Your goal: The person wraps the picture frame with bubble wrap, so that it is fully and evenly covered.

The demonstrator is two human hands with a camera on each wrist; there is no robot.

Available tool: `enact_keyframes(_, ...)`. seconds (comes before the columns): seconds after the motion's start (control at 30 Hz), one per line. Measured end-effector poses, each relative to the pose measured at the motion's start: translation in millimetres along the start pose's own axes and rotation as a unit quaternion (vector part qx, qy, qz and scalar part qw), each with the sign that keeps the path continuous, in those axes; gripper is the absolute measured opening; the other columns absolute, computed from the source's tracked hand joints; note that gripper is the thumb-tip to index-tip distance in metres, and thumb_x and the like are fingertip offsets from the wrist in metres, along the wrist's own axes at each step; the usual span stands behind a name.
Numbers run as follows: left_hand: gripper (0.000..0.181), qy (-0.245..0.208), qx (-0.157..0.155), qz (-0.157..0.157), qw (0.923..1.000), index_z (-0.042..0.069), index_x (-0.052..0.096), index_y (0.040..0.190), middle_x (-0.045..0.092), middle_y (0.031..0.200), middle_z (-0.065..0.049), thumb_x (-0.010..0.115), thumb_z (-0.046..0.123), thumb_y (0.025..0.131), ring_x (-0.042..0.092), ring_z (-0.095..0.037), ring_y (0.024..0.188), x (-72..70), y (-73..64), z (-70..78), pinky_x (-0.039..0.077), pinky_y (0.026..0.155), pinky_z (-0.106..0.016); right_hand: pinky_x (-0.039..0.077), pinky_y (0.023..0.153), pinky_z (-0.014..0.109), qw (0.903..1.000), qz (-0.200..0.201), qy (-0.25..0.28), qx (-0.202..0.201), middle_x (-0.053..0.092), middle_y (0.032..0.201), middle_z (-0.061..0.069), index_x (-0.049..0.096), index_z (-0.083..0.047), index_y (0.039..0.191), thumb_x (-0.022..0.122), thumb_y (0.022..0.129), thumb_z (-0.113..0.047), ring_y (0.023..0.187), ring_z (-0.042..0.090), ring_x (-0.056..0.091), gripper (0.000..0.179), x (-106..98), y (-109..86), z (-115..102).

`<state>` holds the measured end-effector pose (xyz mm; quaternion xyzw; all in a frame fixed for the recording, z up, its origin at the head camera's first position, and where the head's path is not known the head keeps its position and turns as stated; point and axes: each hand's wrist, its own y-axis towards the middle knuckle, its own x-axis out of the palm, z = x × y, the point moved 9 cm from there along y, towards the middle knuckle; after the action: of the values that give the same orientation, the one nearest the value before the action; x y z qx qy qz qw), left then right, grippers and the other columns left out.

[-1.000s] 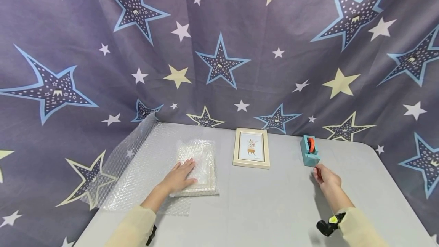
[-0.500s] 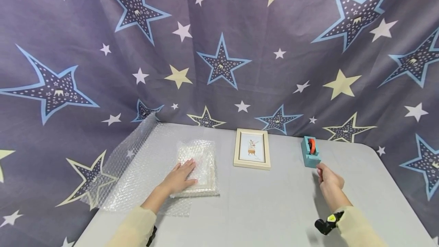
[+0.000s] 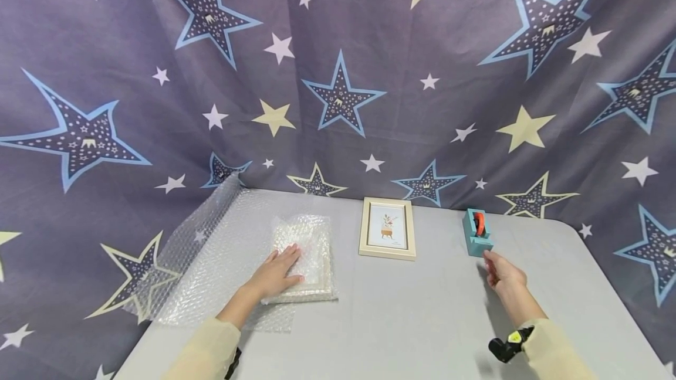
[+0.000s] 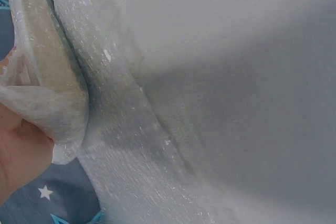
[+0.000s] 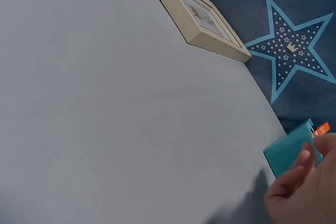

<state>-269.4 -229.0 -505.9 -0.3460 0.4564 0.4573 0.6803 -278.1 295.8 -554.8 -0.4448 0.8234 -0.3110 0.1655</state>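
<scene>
Left hand (image 3: 276,272) is resting spread on the clear bubble-wrapped rectangular package (image 3: 317,257), right hand (image 3: 505,275) crooking at the teal boxy dispenser (image 3: 477,240) on the grey cloth-covered table (image 3: 401,309), its grip untellable; an unbraced tug risks sliding it.

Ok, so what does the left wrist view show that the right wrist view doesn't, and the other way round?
Only the left wrist view shows the left hand, the bubble wrap and the parcel wrapped in it. Only the right wrist view shows the right hand, the tape dispenser and the unwrapped frame. Both show the table and the starry cloth.
</scene>
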Motion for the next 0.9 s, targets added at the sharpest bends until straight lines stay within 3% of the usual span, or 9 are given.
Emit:
enact_keyframes(0.13,0.07,-0.002,-0.003,-0.001,1.0,-0.004,0.036,0.145,0.032,0.155,-0.021,0.058,0.037,0.093,0.029,-0.037,0.145,0.0,-0.6,-0.2,0.015,0.122,-0.057,0.042,0.054,0.016,0.9987,-0.045,-0.018,0.011,0.064,0.054,-0.015,0.063,-0.025,0.054,0.067,0.09,-0.03,0.057,0.0,0.051,0.037,3.9,-2.1,-1.8)
enact_keyframes(0.4,0.07,-0.001,0.001,0.001,1.0,-0.004,0.036,0.145,0.032,0.155,-0.021,0.058,0.038,0.093,0.029,-0.037,0.145,1.0,-0.5,-0.6,0.014,0.122,-0.057,0.043,0.055,0.016,0.9933,-0.091,-0.07,-0.014,0.064,0.056,-0.014,0.065,-0.024,0.054,0.062,0.092,-0.025,0.057,0.0,0.052,0.038,7.4,-5.2,-11.8)
enact_keyframes(0.67,0.07,-0.002,0.005,0.003,1.0,-0.004,0.036,0.145,0.033,0.155,-0.021,0.058,0.037,0.093,0.03,-0.038,0.145,1.9,-1.6,-1.0,0.015,0.122,-0.058,0.05,0.054,0.018,0.9924,-0.064,-0.096,-0.043,0.064,0.056,-0.011,0.062,-0.021,0.059,0.063,0.09,-0.017,0.056,0.004,0.059,0.032,3.9,0.2,-17.6)
enact_keyframes(0.73,0.07,-0.004,0.006,0.005,1.0,-0.004,0.036,0.145,0.032,0.155,-0.021,0.058,0.037,0.093,0.029,-0.038,0.145,2.4,-1.1,-1.4,0.014,0.122,-0.058,0.052,0.055,0.021,0.992,-0.048,-0.104,-0.053,0.063,0.055,-0.01,0.063,-0.016,0.068,0.066,0.088,-0.017,0.056,0.005,0.06,0.02,2.2,1.4,-20.0)
enact_keyframes(0.77,0.07,-0.004,0.006,0.005,1.0,-0.004,0.036,0.145,0.032,0.155,-0.021,0.058,0.037,0.093,0.029,-0.037,0.145,2.7,-0.8,-1.9,0.014,0.122,-0.058,0.053,0.056,0.022,0.9913,-0.04,-0.11,-0.059,0.062,0.056,-0.01,0.065,-0.011,0.078,0.067,0.087,-0.017,0.056,0.005,0.06,0.011,1.6,1.5,-21.5)
enact_keyframes(0.8,0.07,-0.004,0.005,0.005,1.0,-0.004,0.036,0.145,0.032,0.155,-0.021,0.058,0.037,0.093,0.029,-0.037,0.145,2.6,-0.5,-2.2,0.014,0.122,-0.058,0.054,0.057,0.023,0.9908,-0.033,-0.114,-0.064,0.061,0.056,-0.01,0.066,-0.006,0.09,0.068,0.086,-0.017,0.056,0.005,0.061,0.012,0.9,2.0,-22.7)
enact_keyframes(0.9,0.07,-0.006,0.004,0.006,1.0,-0.004,0.036,0.145,0.032,0.155,-0.021,0.058,0.037,0.093,0.029,-0.038,0.145,1.9,0.1,-2.5,0.014,0.122,-0.058,0.055,0.062,0.024,0.9878,-0.013,-0.135,-0.076,0.057,0.059,-0.011,0.054,0.005,0.123,0.071,0.082,-0.019,0.059,0.005,0.06,0.05,-0.8,1.3,-26.2)
